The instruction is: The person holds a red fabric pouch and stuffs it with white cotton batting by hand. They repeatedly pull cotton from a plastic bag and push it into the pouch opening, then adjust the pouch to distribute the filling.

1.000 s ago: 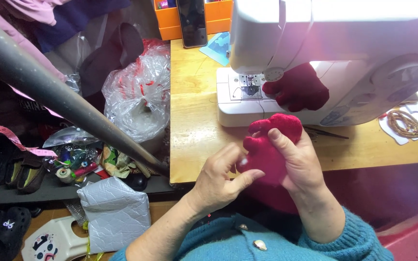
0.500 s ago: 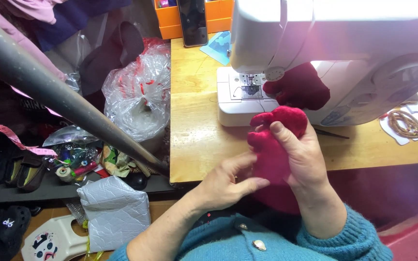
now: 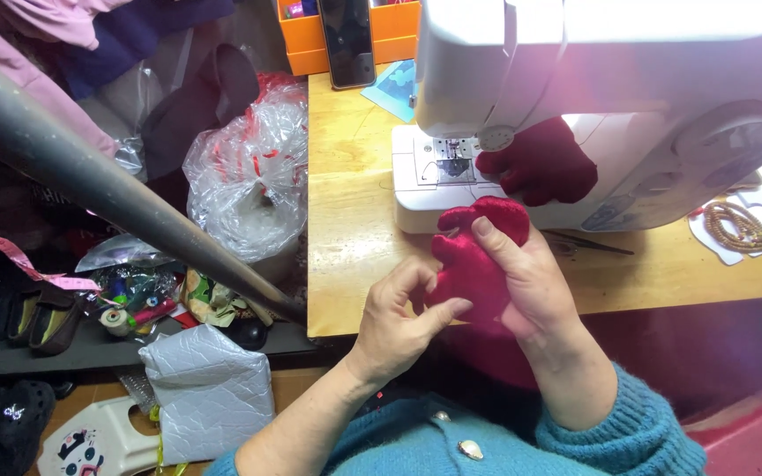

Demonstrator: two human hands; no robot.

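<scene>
**Both hands meeting in front of us**

We are raising our right hand [image 3: 526, 273], fingers curled and thumb pressing forward. We are bringing our left hand [image 3: 399, 317] in beside it, thumb extended toward the right palm, forearms angling inward from teal sleeves.

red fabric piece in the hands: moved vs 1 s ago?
Yes. The red fabric piece has risen toward the white sewing machine; its top now overlaps the machine's base edge, where earlier it sat lower, nearer the table front.

red fabric pieces [image 3: 474, 264]: 2 | sewing machine [image 3: 628, 79]: 1 | phone [image 3: 348, 40]: 1
</scene>
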